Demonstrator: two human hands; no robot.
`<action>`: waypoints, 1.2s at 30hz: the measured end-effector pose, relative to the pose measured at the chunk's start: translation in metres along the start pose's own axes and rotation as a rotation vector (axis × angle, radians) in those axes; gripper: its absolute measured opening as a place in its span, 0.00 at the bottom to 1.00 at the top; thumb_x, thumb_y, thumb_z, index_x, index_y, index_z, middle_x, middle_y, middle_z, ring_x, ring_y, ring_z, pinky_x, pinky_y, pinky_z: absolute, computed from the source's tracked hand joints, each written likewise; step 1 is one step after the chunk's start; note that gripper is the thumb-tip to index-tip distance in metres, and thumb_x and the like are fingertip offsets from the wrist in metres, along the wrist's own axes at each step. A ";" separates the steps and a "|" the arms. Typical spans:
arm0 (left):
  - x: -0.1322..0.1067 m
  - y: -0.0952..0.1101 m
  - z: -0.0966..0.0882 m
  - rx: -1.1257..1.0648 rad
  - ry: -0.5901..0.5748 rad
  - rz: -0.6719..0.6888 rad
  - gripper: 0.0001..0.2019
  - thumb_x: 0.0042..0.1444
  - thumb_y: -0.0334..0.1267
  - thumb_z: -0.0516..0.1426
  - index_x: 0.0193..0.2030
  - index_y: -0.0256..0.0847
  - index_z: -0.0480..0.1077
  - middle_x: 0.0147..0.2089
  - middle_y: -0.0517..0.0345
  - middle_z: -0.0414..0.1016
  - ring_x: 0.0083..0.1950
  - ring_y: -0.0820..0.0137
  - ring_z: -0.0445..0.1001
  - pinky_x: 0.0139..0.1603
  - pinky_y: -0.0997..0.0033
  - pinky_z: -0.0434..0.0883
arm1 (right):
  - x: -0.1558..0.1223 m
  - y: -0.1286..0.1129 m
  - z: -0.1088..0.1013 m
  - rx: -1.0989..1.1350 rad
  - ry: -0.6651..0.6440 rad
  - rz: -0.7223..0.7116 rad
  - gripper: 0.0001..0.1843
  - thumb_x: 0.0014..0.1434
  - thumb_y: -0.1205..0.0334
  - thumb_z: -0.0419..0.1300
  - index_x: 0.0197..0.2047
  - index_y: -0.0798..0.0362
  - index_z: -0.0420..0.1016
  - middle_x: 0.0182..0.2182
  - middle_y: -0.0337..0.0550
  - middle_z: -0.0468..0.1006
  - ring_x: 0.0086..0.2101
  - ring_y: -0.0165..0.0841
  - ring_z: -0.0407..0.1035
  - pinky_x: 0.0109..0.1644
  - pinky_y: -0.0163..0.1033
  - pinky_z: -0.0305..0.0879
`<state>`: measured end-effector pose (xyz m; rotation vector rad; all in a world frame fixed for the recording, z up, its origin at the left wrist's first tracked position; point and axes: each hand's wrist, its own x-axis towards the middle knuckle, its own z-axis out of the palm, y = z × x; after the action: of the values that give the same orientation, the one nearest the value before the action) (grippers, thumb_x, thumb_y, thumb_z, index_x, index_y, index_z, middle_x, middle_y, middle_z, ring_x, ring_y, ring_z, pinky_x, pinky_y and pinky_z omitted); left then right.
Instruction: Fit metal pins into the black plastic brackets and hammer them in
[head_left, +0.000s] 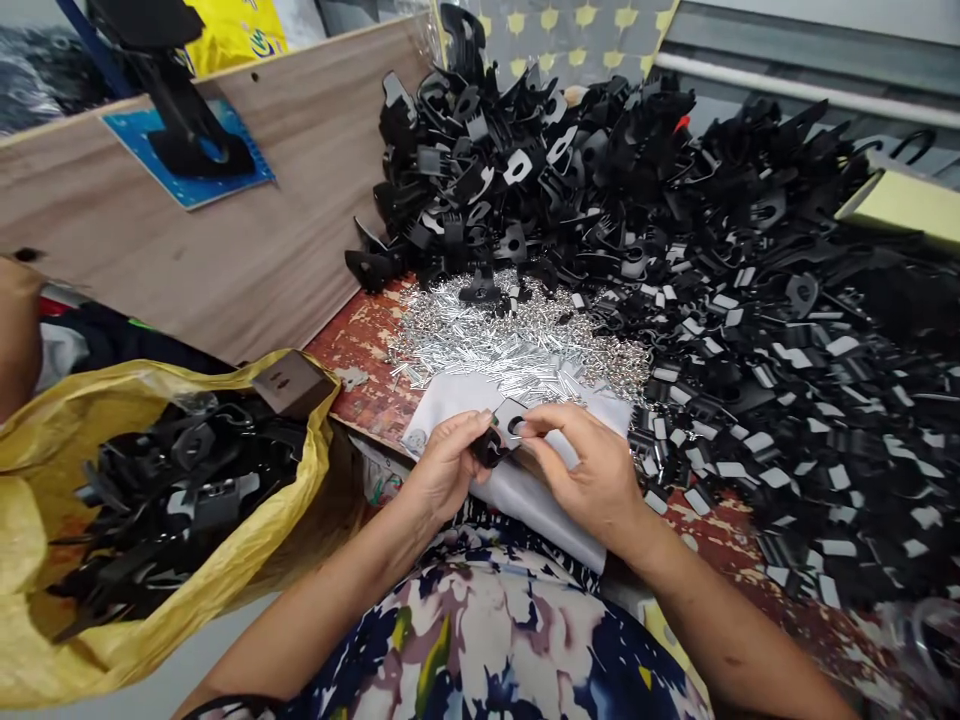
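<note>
My left hand (444, 462) and my right hand (586, 474) meet at the table's front edge, both pinched on one small black plastic clip (501, 432) with a hole in it. The fingers of both hands are closed around this clip. Under the hands lies a white cloth (525, 490). Just beyond them spreads a heap of small silver metal pins (517, 340). A large pile of black plastic clips (675, 250) fills the table behind and to the right.
A yellow sack (45, 560) at the left holds more black clips (172, 490). A wooden board (225, 220) stands upright at the left back, with a blue plate and a black stand on it. The worn red table top (360, 350) shows near the pins.
</note>
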<state>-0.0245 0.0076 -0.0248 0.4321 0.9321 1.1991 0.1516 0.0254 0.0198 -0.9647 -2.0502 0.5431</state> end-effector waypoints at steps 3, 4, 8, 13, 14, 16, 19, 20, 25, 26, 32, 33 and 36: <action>-0.001 -0.002 -0.002 -0.041 -0.012 0.014 0.15 0.49 0.47 0.71 0.29 0.36 0.76 0.27 0.60 0.71 0.23 0.77 0.64 0.18 0.78 0.65 | 0.006 -0.001 0.014 0.004 0.015 -0.047 0.07 0.67 0.70 0.59 0.47 0.50 0.73 0.36 0.39 0.80 0.36 0.31 0.74 0.43 0.40 0.72; -0.001 -0.002 -0.004 -0.048 -0.015 0.013 0.15 0.50 0.47 0.70 0.30 0.36 0.77 0.27 0.60 0.71 0.24 0.76 0.64 0.18 0.78 0.66 | 0.007 0.000 0.017 0.007 0.018 -0.041 0.06 0.67 0.70 0.59 0.46 0.50 0.73 0.36 0.39 0.80 0.36 0.31 0.74 0.43 0.40 0.72; -0.001 -0.007 -0.006 -0.070 0.018 0.025 0.17 0.49 0.48 0.71 0.30 0.36 0.75 0.27 0.61 0.70 0.25 0.75 0.65 0.19 0.77 0.67 | 0.007 -0.001 0.026 -0.099 -0.032 -0.125 0.05 0.68 0.71 0.57 0.42 0.52 0.72 0.33 0.39 0.78 0.35 0.32 0.71 0.42 0.41 0.69; -0.006 -0.018 0.007 -0.186 0.118 0.057 0.21 0.42 0.46 0.73 0.22 0.38 0.66 0.22 0.67 0.63 0.23 0.78 0.64 0.22 0.79 0.64 | 0.006 -0.013 0.028 -0.537 -0.122 -0.514 0.09 0.69 0.73 0.53 0.45 0.58 0.74 0.34 0.49 0.80 0.36 0.40 0.70 0.46 0.49 0.65; -0.005 -0.019 0.009 -0.210 0.116 0.043 0.21 0.42 0.48 0.73 0.23 0.38 0.67 0.22 0.66 0.64 0.23 0.77 0.65 0.22 0.78 0.65 | 0.008 -0.012 0.027 -0.559 -0.136 -0.538 0.09 0.70 0.72 0.52 0.47 0.58 0.74 0.34 0.49 0.80 0.36 0.40 0.71 0.47 0.49 0.64; -0.003 -0.019 0.009 -0.221 0.102 0.027 0.21 0.42 0.51 0.72 0.25 0.38 0.69 0.25 0.62 0.69 0.24 0.75 0.68 0.22 0.75 0.68 | 0.012 -0.008 0.023 -0.510 -0.132 -0.509 0.09 0.71 0.70 0.52 0.48 0.58 0.74 0.35 0.49 0.80 0.36 0.39 0.71 0.46 0.46 0.64; -0.003 -0.015 0.007 -0.198 0.088 0.059 0.22 0.42 0.52 0.71 0.26 0.37 0.70 0.29 0.58 0.73 0.26 0.75 0.69 0.24 0.74 0.70 | 0.017 -0.005 0.017 -0.455 -0.084 -0.423 0.05 0.70 0.65 0.58 0.43 0.54 0.75 0.34 0.44 0.79 0.34 0.37 0.71 0.43 0.43 0.63; -0.004 -0.013 0.006 -0.185 0.096 0.074 0.22 0.42 0.52 0.71 0.26 0.37 0.70 0.29 0.59 0.72 0.26 0.76 0.69 0.24 0.75 0.69 | 0.017 -0.005 0.016 -0.472 -0.075 -0.411 0.05 0.69 0.64 0.59 0.40 0.53 0.75 0.32 0.43 0.78 0.33 0.36 0.69 0.43 0.43 0.63; -0.009 -0.012 -0.004 -0.024 0.174 0.089 0.18 0.46 0.49 0.68 0.24 0.39 0.67 0.25 0.62 0.68 0.23 0.77 0.65 0.19 0.78 0.60 | 0.006 -0.018 0.034 -0.540 -0.091 -0.414 0.14 0.69 0.67 0.59 0.29 0.51 0.69 0.26 0.40 0.72 0.29 0.35 0.63 0.41 0.43 0.59; -0.011 -0.013 -0.007 0.014 0.192 0.093 0.18 0.46 0.49 0.67 0.23 0.39 0.66 0.24 0.63 0.67 0.23 0.77 0.64 0.19 0.78 0.59 | 0.004 -0.020 0.040 -0.541 -0.095 -0.411 0.16 0.69 0.68 0.58 0.27 0.50 0.67 0.25 0.40 0.70 0.29 0.35 0.62 0.40 0.43 0.58; -0.025 -0.008 -0.021 0.052 0.232 0.144 0.22 0.48 0.48 0.68 0.22 0.41 0.60 0.21 0.69 0.60 0.20 0.80 0.57 0.19 0.78 0.55 | -0.004 -0.024 0.058 -0.528 -0.129 -0.391 0.17 0.70 0.68 0.53 0.28 0.50 0.69 0.24 0.40 0.67 0.30 0.36 0.60 0.40 0.43 0.57; -0.028 -0.005 -0.021 0.048 0.210 0.157 0.21 0.49 0.49 0.68 0.23 0.41 0.62 0.22 0.67 0.62 0.21 0.79 0.58 0.20 0.78 0.57 | -0.003 -0.023 0.057 -0.491 -0.133 -0.359 0.16 0.71 0.67 0.53 0.29 0.50 0.70 0.25 0.40 0.68 0.30 0.36 0.62 0.40 0.42 0.58; -0.037 0.003 -0.023 0.028 0.110 0.251 0.16 0.50 0.47 0.69 0.34 0.41 0.69 0.33 0.63 0.69 0.28 0.76 0.66 0.25 0.77 0.66 | 0.004 -0.024 0.052 -0.388 -0.062 -0.244 0.14 0.72 0.62 0.55 0.32 0.50 0.71 0.28 0.41 0.72 0.33 0.35 0.65 0.42 0.42 0.59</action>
<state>-0.0470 -0.0296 -0.0214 0.5214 1.0109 1.4508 0.0979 0.0112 0.0059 -0.9014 -2.3387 0.0446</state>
